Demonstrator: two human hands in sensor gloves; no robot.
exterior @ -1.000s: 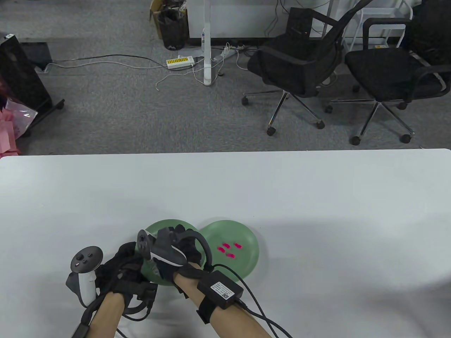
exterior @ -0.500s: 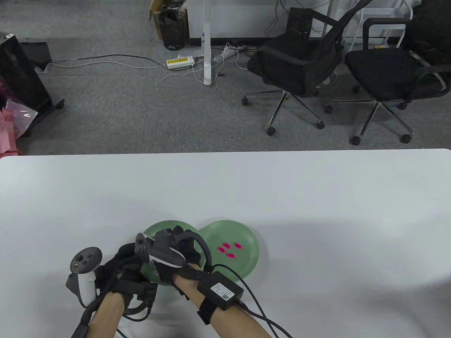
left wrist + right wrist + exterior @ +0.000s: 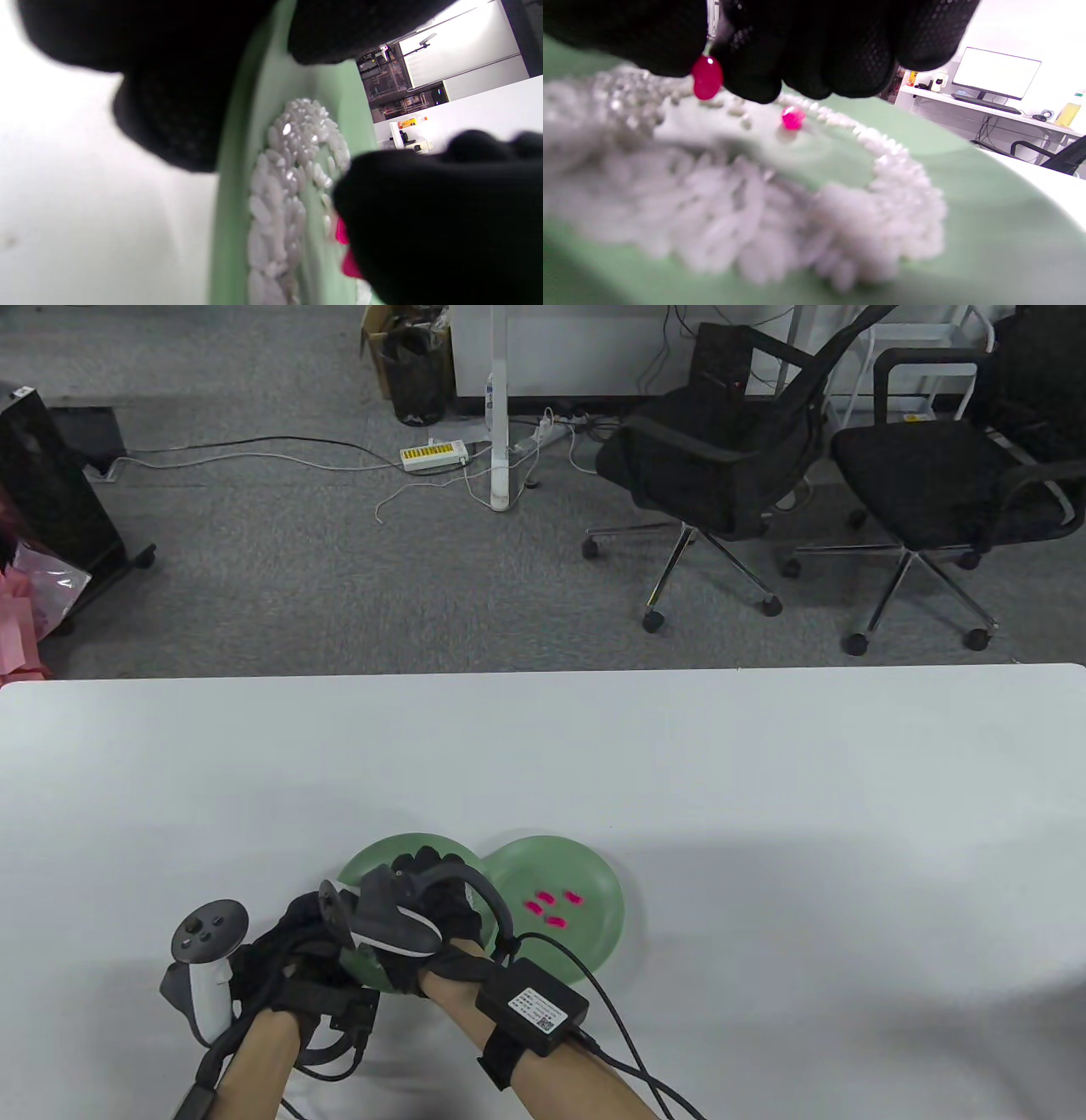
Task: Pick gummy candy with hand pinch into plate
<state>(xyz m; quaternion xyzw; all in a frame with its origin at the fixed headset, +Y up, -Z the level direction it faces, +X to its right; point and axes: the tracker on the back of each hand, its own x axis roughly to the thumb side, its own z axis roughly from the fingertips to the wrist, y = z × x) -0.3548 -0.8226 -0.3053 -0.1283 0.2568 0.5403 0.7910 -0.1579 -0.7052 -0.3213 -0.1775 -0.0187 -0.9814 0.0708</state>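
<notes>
Right hand (image 3: 780, 46) pinches a pink gummy (image 3: 707, 77) (wrist label (image 3: 537, 1009) unreadable); left grips plate (image 3: 231, 237).

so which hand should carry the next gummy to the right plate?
Right. The right hand already pinches a pink gummy over the rice plate, beside the target plate. The left hand grips the rice plate's rim.

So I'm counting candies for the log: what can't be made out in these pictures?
- Table view: left plate contents hidden under the right hand.
- Left wrist view: pink candy mostly covered by a gloved finger.
- Right wrist view: rice blurred; the held candy is clear, but others may sit behind the fingers.
</notes>
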